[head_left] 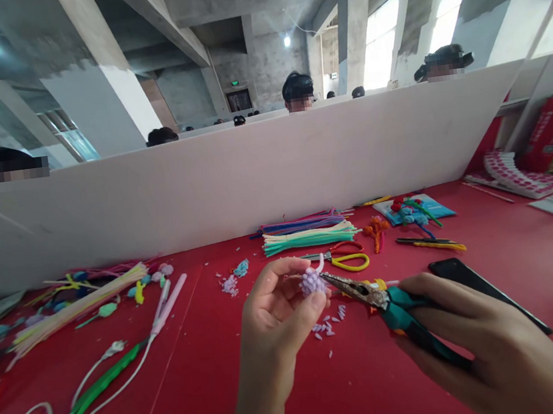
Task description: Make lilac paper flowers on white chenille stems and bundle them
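Observation:
My left hand [277,318] pinches a small bumpy lilac ball [312,282] between thumb and fingers above the red table. A pale stem curls up from the top of the ball. My right hand [484,336] is wrapped round the teal handles of long-nose pliers [362,290]. The jaw tips reach the ball's right side, by the stem; whether they grip it I cannot tell. Lilac clippings [328,325] lie on the table under the ball. Just behind my hands are scissors [351,261] with red and yellow handles.
Bundles of pipe cleaners [310,236] lie at the back. A black phone [489,295] sits by my right hand, with tweezers [431,244] behind it. At left are a corded white-and-pink tool [168,307] and a green-handled cutter [107,383]. A white partition [233,179] stands behind; people sit beyond.

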Tool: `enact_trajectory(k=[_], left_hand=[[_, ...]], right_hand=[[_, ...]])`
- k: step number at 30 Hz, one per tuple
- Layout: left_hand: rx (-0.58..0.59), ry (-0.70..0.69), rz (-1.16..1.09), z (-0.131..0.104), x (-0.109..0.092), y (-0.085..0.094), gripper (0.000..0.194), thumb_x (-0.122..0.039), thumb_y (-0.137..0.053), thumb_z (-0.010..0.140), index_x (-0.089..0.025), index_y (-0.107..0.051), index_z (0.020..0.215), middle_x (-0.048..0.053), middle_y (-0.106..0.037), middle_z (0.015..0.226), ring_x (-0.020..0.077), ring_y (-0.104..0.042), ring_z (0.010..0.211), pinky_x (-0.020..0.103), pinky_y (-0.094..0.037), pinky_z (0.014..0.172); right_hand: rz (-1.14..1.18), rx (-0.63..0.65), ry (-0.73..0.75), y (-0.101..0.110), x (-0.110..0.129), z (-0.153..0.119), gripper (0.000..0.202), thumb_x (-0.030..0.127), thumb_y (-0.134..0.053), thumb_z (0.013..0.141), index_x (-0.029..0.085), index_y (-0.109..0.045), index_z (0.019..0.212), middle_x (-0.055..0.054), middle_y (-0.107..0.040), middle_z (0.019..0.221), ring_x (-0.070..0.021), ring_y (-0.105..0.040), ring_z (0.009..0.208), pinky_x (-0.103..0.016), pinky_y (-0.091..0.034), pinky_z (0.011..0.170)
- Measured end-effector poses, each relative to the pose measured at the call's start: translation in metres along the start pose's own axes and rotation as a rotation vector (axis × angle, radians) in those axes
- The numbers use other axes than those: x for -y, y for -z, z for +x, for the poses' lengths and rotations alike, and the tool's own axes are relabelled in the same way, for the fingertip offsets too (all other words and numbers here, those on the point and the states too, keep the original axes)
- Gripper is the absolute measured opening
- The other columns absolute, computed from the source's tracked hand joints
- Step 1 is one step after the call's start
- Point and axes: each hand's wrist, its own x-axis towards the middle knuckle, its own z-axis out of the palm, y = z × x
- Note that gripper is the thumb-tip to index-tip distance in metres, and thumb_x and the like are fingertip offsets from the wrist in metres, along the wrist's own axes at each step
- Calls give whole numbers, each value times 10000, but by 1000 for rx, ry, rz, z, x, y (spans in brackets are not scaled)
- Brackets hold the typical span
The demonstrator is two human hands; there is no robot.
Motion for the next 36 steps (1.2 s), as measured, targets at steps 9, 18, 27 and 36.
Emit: enact_trajectory(k=[9, 18, 27, 36], left_hand=[[-20, -17, -42, 1, -1, -4, 185, -236, -703, 703, -172, -622, 857, 5, -604, 719, 110, -588, 607, 228, -521, 594], [-39, -7, -34, 2, -2, -1, 193, -209, -694, 696, -163, -626, 870, -11, -568, 740, 92, -578, 547, 205, -497, 506], [-46, -57, -103, 5, -3, 2, 197, -206, -713, 703, -165, -631, 878, 10, -632, 802, 132, -643, 686, 257, -555, 661], [9, -32, -122, 2, -2, 1, 179, -202, -713, 716, -175, -622, 868, 2, -659, 752, 120, -649, 671, 246, -553, 689]], right_hand=[[-220, -108, 79, -6, 6, -3, 172, 186, -495, 864, 214, -665, 862, -71, -643, 1003, -168, -615, 742, -287, -501, 652], [-534, -138, 210, -9, 3, -4, 188, 172, -488, 851, 155, -655, 935, -96, -656, 945, -222, -597, 727, -351, -471, 592], [-68, -58, -14, -2, 0, -5, 98, 236, -560, 821, 222, -657, 810, -71, -602, 991, -162, -635, 738, -262, -526, 631], [65, -24, -61, -4, 4, 0, 90, 199, -581, 814, 225, -666, 806, -57, -598, 946, -148, -633, 753, -231, -524, 662]])
